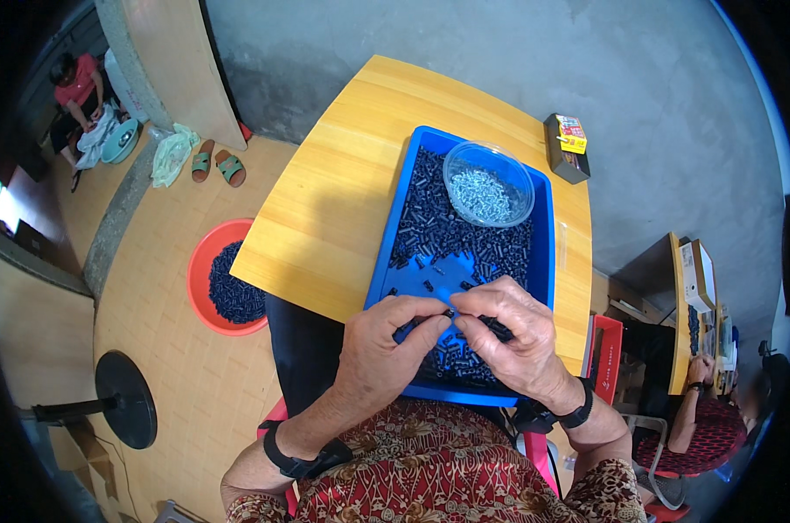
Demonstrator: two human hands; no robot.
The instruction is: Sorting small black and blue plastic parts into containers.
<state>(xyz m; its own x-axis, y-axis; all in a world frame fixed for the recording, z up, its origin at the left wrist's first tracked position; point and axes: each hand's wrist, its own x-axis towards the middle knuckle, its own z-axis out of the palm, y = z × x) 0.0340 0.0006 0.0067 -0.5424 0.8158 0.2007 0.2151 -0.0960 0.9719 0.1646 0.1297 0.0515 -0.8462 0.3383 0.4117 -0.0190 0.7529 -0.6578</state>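
Head cam: one small black piece [449, 313] above the blue tray [545, 235], pinched by left hand [390, 340] finger and thumb; right hand [510, 336] right beside it, can't tell what it's gripping. Looks like loads left: black pieces [421, 205] heaped in the tray, silvery bits [482, 199] too. Red tub [200, 292] left of it: finished or not, no idea.

Head view looks down on the nearby tray [545, 244].

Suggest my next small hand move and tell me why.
Perhaps bring the right hand gently onto the small black piece: the left hand pinches it over the blue tray, and the right fingertips are close beside it; whether they hold anything is unclear.
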